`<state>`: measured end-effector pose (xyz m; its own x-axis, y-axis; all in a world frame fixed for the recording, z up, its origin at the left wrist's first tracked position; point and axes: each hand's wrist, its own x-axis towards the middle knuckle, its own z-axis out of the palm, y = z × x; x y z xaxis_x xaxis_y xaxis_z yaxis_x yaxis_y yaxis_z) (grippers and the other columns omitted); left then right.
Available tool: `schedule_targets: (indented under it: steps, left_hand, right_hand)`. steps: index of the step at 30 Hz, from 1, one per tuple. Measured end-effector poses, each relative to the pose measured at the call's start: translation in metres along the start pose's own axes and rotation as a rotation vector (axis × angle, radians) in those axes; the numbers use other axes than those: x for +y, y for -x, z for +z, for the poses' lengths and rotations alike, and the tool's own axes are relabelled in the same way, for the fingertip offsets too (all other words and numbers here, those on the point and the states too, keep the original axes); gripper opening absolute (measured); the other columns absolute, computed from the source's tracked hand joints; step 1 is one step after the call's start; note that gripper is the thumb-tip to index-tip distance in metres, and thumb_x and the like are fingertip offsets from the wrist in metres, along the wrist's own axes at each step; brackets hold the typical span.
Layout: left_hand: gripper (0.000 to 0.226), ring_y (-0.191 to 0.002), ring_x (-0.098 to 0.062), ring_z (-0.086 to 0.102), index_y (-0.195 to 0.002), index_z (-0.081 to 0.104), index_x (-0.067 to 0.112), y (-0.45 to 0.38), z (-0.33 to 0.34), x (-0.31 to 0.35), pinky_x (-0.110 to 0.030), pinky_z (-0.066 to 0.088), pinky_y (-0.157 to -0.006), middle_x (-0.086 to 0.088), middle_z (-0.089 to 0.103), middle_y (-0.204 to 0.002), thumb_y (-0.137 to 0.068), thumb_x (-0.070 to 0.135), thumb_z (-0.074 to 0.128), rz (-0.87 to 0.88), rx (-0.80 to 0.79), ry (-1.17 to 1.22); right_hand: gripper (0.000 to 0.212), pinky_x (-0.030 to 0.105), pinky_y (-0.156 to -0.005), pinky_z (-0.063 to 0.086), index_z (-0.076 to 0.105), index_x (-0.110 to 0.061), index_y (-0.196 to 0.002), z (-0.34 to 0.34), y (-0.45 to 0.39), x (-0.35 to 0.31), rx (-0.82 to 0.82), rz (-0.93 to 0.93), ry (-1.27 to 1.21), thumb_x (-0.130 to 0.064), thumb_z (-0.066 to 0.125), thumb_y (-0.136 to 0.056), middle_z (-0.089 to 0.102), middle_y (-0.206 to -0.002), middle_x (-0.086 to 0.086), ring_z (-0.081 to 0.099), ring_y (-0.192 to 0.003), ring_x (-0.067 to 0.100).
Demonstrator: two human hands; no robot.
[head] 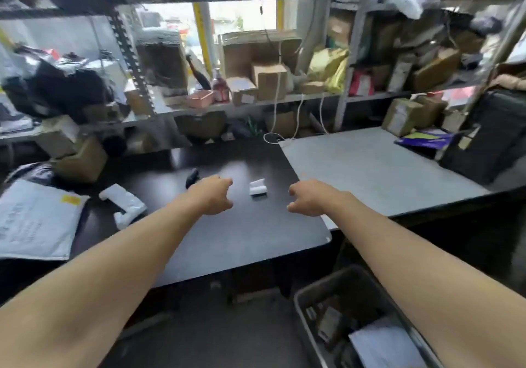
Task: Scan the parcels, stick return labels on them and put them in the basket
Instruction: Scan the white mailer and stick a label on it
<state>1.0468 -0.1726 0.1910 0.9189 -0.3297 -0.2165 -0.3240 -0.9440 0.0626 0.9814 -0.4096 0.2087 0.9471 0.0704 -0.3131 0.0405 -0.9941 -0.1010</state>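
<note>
hands are hovering over the black counter (242, 239), left hand (212, 195) and right hand (310, 198) both loosely curled, holding nothing. label roll (258, 187) is sitting between them; white parcel (37, 219) is lying at the counter's left edge, basket (307, 296) below its right corner.

A black desk (227, 233) adjoined a grey desk (370, 168). Behind them, metal shelves (256, 102) carried cardboard boxes (269, 80), a pink tray (200, 98) and a red bottle (219, 86).

Bright window (242, 17) backlight overexposed; overall motion blur; wide-angle edge distortion; soft shadows.
</note>
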Motion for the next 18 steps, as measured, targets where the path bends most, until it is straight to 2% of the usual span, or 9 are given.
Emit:
schedule_targets:
  steps: [3,5,7,11,14,16,18]
  left_hand:
    - [0.045,-0.118,-0.030,0.055,-0.132,0.054,0.020,0.038,-0.007,-0.071,-0.038,0.048,-0.091,-0.007,0.057,-0.129,-0.089,0.033,0.060,-0.141,0.042,0.050]
    - [0.046,-0.120,-0.031,0.054,-0.132,0.053,0.014,0.059,-0.009,-0.111,-0.040,0.047,-0.096,-0.010,0.057,-0.130,-0.090,0.030,0.059,-0.230,0.047,0.068]
    - [0.042,-0.116,-0.034,0.055,-0.128,0.054,0.012,0.075,-0.006,-0.148,-0.040,0.049,-0.092,-0.013,0.057,-0.127,-0.090,0.029,0.058,-0.315,0.054,0.086]
    - [0.037,-0.112,-0.036,0.060,-0.121,0.058,0.014,0.102,0.006,-0.214,-0.040,0.050,-0.091,-0.015,0.060,-0.121,-0.090,0.035,0.055,-0.394,0.073,0.144]
    - [0.048,-0.120,-0.035,0.054,-0.135,0.051,0.014,0.122,0.018,-0.262,-0.041,0.047,-0.096,-0.015,0.053,-0.129,-0.093,0.036,0.057,-0.460,0.051,0.156]
    - [0.049,-0.123,-0.034,0.053,-0.135,0.050,0.014,0.138,0.024,-0.295,-0.043,0.046,-0.099,-0.014,0.054,-0.132,-0.092,0.034,0.060,-0.495,0.052,0.175]
    - [0.048,-0.126,-0.033,0.051,-0.135,0.051,0.014,0.154,0.027,-0.327,-0.043,0.045,-0.102,-0.013,0.053,-0.135,-0.091,0.033,0.060,-0.528,0.058,0.193]
  right_hand:
    - [0.041,0.041,-0.092,0.051,0.061,-0.019,-0.122,-0.013,-0.026,-0.067,0.033,-0.130,0.031,-0.042,0.056,-0.088,0.061,-0.125,0.007,0.058,-0.112,0.030]
    - [0.044,0.043,-0.094,0.051,0.060,-0.019,-0.124,-0.020,-0.037,-0.109,0.058,-0.211,0.045,-0.043,0.058,-0.087,0.062,-0.124,0.007,0.058,-0.113,0.030]
    - [0.044,0.041,-0.094,0.050,0.059,-0.017,-0.127,-0.024,-0.046,-0.149,0.089,-0.285,0.060,-0.040,0.059,-0.089,0.062,-0.123,0.007,0.057,-0.114,0.029]
    - [0.031,0.032,-0.075,0.042,0.061,-0.014,-0.114,-0.019,-0.071,-0.225,0.153,-0.392,0.048,-0.033,0.057,-0.089,0.059,-0.110,0.007,0.058,-0.108,0.030]
    - [0.035,0.036,-0.086,0.048,0.059,-0.013,-0.120,-0.012,-0.088,-0.286,0.151,-0.456,0.030,-0.031,0.058,-0.090,0.059,-0.118,0.008,0.055,-0.113,0.030]
    - [0.041,0.039,-0.094,0.048,0.056,-0.015,-0.128,-0.007,-0.098,-0.327,0.146,-0.486,0.007,-0.032,0.058,-0.091,0.059,-0.123,0.007,0.053,-0.119,0.029]
    - [0.044,0.039,-0.095,0.048,0.055,-0.017,-0.132,-0.001,-0.107,-0.364,0.138,-0.505,-0.019,-0.034,0.059,-0.091,0.060,-0.126,0.007,0.054,-0.120,0.029]
